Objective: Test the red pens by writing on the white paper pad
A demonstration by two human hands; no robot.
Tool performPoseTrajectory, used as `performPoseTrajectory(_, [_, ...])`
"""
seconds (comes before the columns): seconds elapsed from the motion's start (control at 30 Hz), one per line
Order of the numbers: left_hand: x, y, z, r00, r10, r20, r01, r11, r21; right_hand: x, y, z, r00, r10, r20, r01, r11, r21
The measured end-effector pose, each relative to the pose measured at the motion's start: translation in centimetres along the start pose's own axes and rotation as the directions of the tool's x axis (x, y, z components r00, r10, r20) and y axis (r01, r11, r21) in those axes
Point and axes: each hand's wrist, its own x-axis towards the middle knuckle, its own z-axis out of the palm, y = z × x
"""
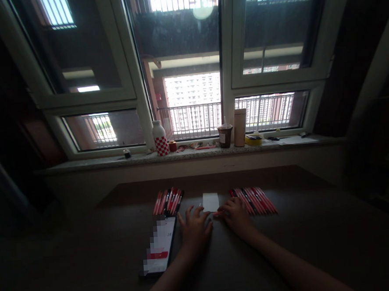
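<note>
Both of my hands rest on a dark table (pixel 286 245). My left hand (pixel 195 229) lies flat with its fingers spread, just below a small white card (pixel 210 202). My right hand (pixel 235 216) sits to the right of the card with its fingers curled, and a red pen tip seems to show at its fingertips near the card's lower right corner. A row of red pens (pixel 169 202) lies left of the card. Another row of red pens (pixel 254 200) lies at the right, beside my right hand. A long flat box (pixel 159 248) lies left of my left hand.
A stone window sill (pixel 93 162) runs behind the table. On it stand a red-and-white checked bottle (pixel 160 139), a dark cup (pixel 225 136), a tall tan flask (pixel 240 127), a yellow item (pixel 254 139) and papers (pixel 295 140). Large windows rise behind.
</note>
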Motion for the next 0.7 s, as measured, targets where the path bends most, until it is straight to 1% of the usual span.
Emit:
performPoseTrajectory(0.23, [-0.09,-0.29,0.32,0.998,0.03,0.058,-0.031,0.999,0.008,-0.08,0.01,0.06,1.0,0.006,0.008,-0.006,1.0,-0.008])
performPoseTrajectory(0.47, [-0.15,-0.26,0.31,0.997,0.026,0.07,-0.027,0.999,0.017,-0.01,-0.11,-0.12,1.0,0.01,-0.001,-0.01,1.0,-0.003])
performPoseTrajectory(0.7, [-0.17,-0.27,0.34,0.997,0.018,0.077,-0.02,1.0,0.017,0.02,-0.08,-0.11,1.0,0.007,0.011,-0.006,0.999,-0.04])
